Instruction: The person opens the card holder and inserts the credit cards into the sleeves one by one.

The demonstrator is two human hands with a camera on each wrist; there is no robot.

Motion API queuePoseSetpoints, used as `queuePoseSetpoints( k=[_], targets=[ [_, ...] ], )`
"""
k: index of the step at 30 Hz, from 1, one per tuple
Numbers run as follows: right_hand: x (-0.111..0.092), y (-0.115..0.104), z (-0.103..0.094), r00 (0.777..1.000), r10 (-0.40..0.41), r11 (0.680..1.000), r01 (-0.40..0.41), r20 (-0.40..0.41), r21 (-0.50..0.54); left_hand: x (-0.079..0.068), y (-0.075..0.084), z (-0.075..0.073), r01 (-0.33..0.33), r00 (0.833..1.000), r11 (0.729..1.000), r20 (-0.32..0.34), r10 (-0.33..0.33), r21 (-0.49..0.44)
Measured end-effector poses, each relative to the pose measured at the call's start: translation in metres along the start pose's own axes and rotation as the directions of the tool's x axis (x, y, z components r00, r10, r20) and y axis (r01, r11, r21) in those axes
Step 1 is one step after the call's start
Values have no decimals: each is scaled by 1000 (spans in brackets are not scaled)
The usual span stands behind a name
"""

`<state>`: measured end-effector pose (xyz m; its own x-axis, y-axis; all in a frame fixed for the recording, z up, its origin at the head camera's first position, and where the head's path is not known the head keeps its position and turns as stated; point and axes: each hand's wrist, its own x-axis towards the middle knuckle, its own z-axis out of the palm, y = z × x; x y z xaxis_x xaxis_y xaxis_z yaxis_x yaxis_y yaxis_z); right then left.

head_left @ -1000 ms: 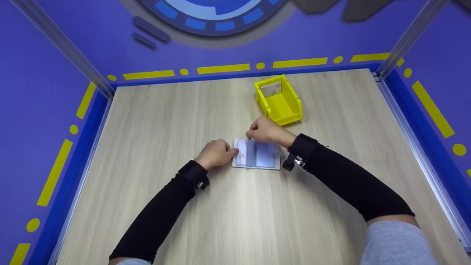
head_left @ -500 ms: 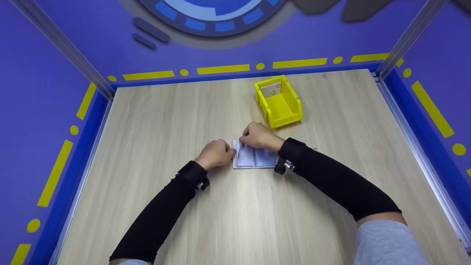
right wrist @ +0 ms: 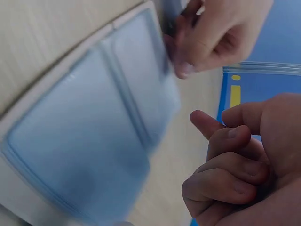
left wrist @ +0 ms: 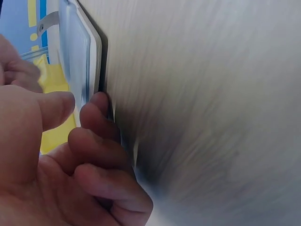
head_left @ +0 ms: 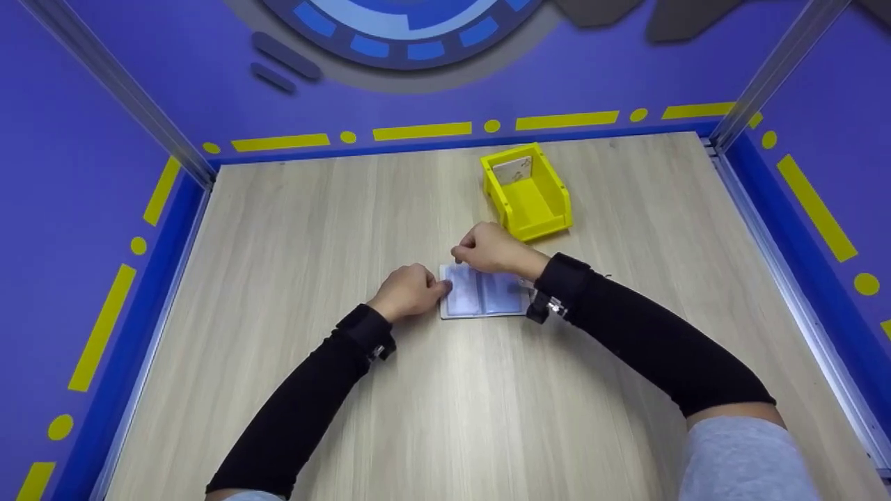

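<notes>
A small card album with clear sleeve pages lies open on the table. My left hand holds its left edge, thumb above and fingers at the side; the left wrist view shows those fingers curled by the album's edge. Above the far edge hovers my right hand, which covers part of that edge. In the right wrist view the right hand has its index finger and thumb apart, the other fingers bent, and nothing visible between them. Beneath it the sleeves look flat.
A yellow bin stands behind the right hand, with a white printed card-like piece against its back wall. A translucent strap with a metal snap shows by the album. Blue walls bound the wooden table.
My right hand has turned a clear page over to the left, let go of it and drawn back slightly up and right. My left hand has stayed at the album's left edge.
</notes>
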<state>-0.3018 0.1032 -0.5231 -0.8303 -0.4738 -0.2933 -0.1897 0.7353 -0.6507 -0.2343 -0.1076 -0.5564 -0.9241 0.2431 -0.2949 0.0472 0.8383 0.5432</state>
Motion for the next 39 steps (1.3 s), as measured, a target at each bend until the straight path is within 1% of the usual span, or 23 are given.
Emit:
queuePoseSetpoints(
  k=[2,4,6,8,12,14,16,19,22,23,25,27,29,30,32,36,39],
  targets=[
    [-2,-3,-8,1000,-25,1000,25,-8,10,0,-1,0,3,1000,1000,5,-3,1],
    [-5,-5,-17,998,-54,998,55,-35,8,0,-1,1,7,1000,1000,12,-7,-1],
    [-7,-7,-24,993,-78,997,78,-85,1,0,-1,1,9,1000,1000,18,-9,0],
    [-9,-7,-32,985,-82,997,82,-153,-7,0,-1,1,14,1000,1000,26,-14,2],
    [-12,-3,-50,959,-54,998,42,-279,-47,1,-1,1,31,999,1000,31,-31,3],
    [-11,2,-59,946,-29,997,6,-322,-74,1,0,1,35,999,999,28,-35,3],
    [-9,9,-68,937,1,995,-37,-349,-97,0,0,1,38,999,999,24,-38,2],
    [-4,21,-81,932,50,987,-100,-359,-122,0,0,1,34,999,999,18,-34,1],
    [1,35,-92,929,100,975,-162,-357,-150,0,0,1,31,999,1000,19,-31,-3],
    [3,39,-97,925,119,969,-187,-361,-160,0,0,1,28,999,1000,17,-27,-4],
    [7,48,-105,910,144,955,-231,-389,-187,1,0,1,24,1000,1000,17,-24,-6],
    [13,55,-114,888,161,942,-268,-431,-200,1,0,1,20,1000,1000,15,-20,-6],
    [19,61,-121,868,150,931,-286,-473,-228,2,0,1,21,1000,1000,18,-20,-5],
    [22,64,-124,864,139,927,-285,-484,-242,2,0,2,24,999,1000,22,-24,-4],
    [28,69,-128,864,113,924,-273,-491,-267,2,0,1,30,999,1000,28,-30,-2],
    [38,75,-133,873,60,911,-246,-485,-330,2,0,1,24,999,1000,28,-24,3],
    [43,79,-136,869,24,884,-249,-494,-396,2,1,0,9,1000,1000,25,-9,5]
  ],
)
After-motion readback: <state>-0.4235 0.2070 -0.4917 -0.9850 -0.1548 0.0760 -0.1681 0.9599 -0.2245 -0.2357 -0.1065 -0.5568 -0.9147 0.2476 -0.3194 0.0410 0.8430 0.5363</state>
